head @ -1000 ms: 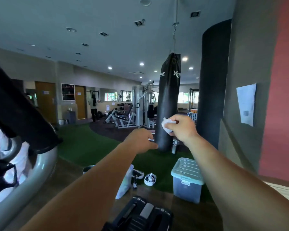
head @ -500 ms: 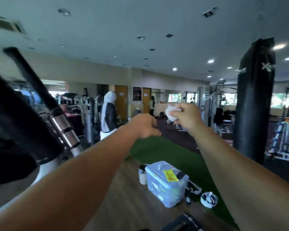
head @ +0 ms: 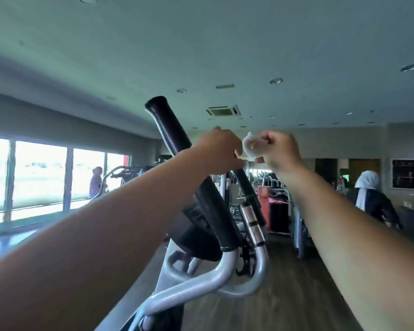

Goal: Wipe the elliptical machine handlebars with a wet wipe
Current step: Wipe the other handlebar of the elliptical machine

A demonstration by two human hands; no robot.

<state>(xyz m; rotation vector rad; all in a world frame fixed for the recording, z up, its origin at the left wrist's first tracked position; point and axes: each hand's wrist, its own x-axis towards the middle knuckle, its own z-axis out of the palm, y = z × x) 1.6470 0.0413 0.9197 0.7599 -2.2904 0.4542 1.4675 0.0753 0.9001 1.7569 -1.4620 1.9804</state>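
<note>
The right hand's fingers [head: 264, 141] are curled tight around a crumpled white wet wipe [head: 251, 147], which bulges out of the fist toward the left, just above the centre of the frame. The left hand's fingers [head: 236, 154] are curled too, their tips just beside the wipe. Whether they pinch an edge of it or hold nothing cannot be told.

The right hand [head: 281, 152] and left hand [head: 221, 154] sit close together, knuckles up, both bare forearms reaching in from the lower corners. The wipe is in the air and not on any bar.

Behind the left hand the near handlebar [head: 169, 126], a black padded grip, slants from the upper middle down to the right, and the hand covers part of it. The far handlebar [head: 247, 187] runs parallel below the hands and ends in a chrome section. Both join curved silver tubes [head: 201, 283] at the bottom centre.

On the left are bright windows [head: 38, 175], with a person [head: 95, 181] standing by them. At the right edge is a person in a white headscarf [head: 368, 189]. A wooden floor [head: 296, 295] fills the lower right.
</note>
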